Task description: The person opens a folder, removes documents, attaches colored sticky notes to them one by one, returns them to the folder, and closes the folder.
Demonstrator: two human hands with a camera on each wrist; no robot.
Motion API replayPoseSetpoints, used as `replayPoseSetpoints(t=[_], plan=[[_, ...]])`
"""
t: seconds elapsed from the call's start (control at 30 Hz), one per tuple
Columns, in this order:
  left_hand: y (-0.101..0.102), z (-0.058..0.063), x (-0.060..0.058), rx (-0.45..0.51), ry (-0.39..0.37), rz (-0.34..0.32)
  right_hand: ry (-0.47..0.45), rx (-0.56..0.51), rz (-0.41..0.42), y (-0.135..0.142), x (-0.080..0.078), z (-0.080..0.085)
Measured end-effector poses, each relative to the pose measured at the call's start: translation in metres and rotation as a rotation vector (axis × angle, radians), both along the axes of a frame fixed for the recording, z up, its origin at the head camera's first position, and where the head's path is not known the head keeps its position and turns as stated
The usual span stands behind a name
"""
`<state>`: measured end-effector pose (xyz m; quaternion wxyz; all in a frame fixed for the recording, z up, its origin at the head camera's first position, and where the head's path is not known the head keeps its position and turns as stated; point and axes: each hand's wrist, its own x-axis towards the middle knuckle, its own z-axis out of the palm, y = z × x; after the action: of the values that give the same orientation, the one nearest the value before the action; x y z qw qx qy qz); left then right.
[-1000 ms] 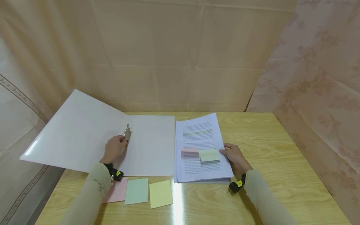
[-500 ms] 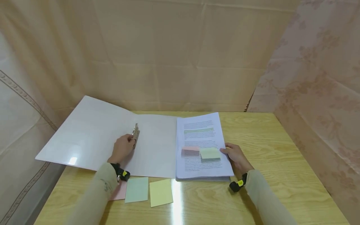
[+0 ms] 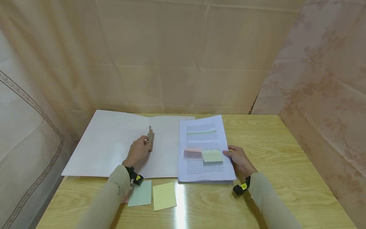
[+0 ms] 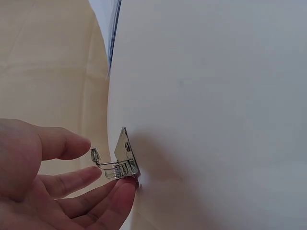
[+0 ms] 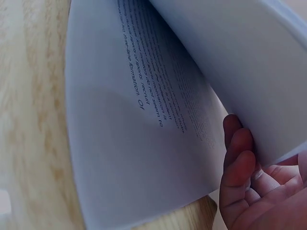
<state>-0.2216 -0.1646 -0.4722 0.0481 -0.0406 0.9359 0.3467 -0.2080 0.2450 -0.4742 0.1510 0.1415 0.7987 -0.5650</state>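
Observation:
My left hand (image 3: 138, 150) grips the metal clip (image 3: 151, 140) fixed inside a white folder (image 3: 120, 140), which lies spread wide on the table. In the left wrist view, the thumb is at the clip's lever end and the other fingers are at its base. To the right, a stack of printed papers (image 3: 203, 173) overlaps the folder's right panel. My right hand (image 3: 239, 159) pinches the stack's right edge, lifting the upper sheets (image 5: 235, 62) away from a printed sheet (image 5: 124, 158) below. The top page carries green highlighting, a pink sticky note (image 3: 193, 150) and a pale green sticky note (image 3: 212, 156).
Along the front of the wooden table (image 3: 286, 159) lie a mint sticky pad (image 3: 140, 193) and a yellow sticky pad (image 3: 164, 196). A pink pad (image 3: 125, 198) is mostly hidden under the left sleeve. Beige curtains (image 3: 171, 63) hang behind the table.
My left hand has moved right with the clip, and the folder has slid right, partly under the papers. Its left cover has come down flatter. My right hand keeps its place on the stack.

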Motion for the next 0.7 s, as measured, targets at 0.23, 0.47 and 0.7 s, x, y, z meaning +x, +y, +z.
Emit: replayPoseSetpoints(t=[0.23,0.47,0.7], plan=[[0.027,-0.003,-0.001,0.061,-0.002,-0.038,-0.013,-0.024,0.003,-0.002,0.002,-0.001],[0.055,-0.001,0.004,0.107,0.010,-0.061,-0.021,0.006,-0.002,-0.006,0.002,-0.003],[0.072,-0.002,0.006,0.104,0.038,-0.094,-0.029,-0.006,0.014,-0.010,0.001,-0.002]])
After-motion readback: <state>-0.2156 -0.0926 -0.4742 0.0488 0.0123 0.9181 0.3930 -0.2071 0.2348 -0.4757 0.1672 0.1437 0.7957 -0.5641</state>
